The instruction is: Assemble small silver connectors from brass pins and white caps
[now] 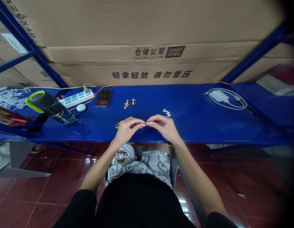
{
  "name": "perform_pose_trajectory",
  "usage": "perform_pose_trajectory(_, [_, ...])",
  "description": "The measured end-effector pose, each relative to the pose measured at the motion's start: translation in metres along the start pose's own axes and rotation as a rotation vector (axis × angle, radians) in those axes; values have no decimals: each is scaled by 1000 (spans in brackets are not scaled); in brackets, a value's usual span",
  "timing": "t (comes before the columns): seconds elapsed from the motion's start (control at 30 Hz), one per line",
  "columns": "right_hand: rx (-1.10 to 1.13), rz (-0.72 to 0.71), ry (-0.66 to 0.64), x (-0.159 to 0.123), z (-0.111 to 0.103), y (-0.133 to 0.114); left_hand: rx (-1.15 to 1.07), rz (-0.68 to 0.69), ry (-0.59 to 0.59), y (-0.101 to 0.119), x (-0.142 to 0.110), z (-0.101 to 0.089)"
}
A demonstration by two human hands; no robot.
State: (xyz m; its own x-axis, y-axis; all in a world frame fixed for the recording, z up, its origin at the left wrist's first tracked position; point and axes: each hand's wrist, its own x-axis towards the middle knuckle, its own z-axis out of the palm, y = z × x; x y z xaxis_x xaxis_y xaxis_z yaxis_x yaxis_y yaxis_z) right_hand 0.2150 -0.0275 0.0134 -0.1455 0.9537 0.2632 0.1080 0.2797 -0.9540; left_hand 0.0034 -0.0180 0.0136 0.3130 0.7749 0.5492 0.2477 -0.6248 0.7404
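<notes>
My left hand [128, 128] and my right hand [164, 126] meet fingertip to fingertip above the front of the blue shelf. Both are closed in a pinch. A small white piece [147, 123] shows at the right fingertips; whatever the left fingers grip is too small to make out. Loose white pieces [166, 112] lie just beyond my right hand. Several small brass-coloured parts [117, 125] are beside my left hand, partly hidden by it. Farther back sit small parts combining white and brass colours [127, 104], with a second little group [134, 101] to their right.
On the left stand a dark bottle with a green lid [50, 107], a power strip [77, 98] and a pale rounded object [81, 107]. Near them lies a blurred dark packet [104, 97]. A white charger with coiled cable [219, 96] rests at right. Cardboard [90, 53] closes the back.
</notes>
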Motion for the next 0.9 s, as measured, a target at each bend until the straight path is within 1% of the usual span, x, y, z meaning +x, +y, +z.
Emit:
perform_pose_trajectory(0.17, [-73,-33,-13,0,0,1,72,52,81,-1,-1,2])
perform_pose_trajectory(0.4, [-175,-81,-43,0,0,-5,86,144,78,-3,-1,4])
perform_pose_trajectory(0.5, [-187,-113,-48,-1,1,-6,85,153,100,-3,-2,4])
perform_pose_trajectory(0.6, [-192,-124,-6,-1,1,-4,93,131,128,-2,-1,3])
perform_pose_trajectory(0.7, [-189,-120,26,-1,1,-2,86,128,112,-2,-1,2])
perform_pose_trajectory(0.8, [-194,-112,-5,-1,1,-1,89,136,81,-3,-1,2])
perform_pose_trajectory(0.9, [-206,-110,-30,-1,2,-2,104,104,59,-3,-1,2])
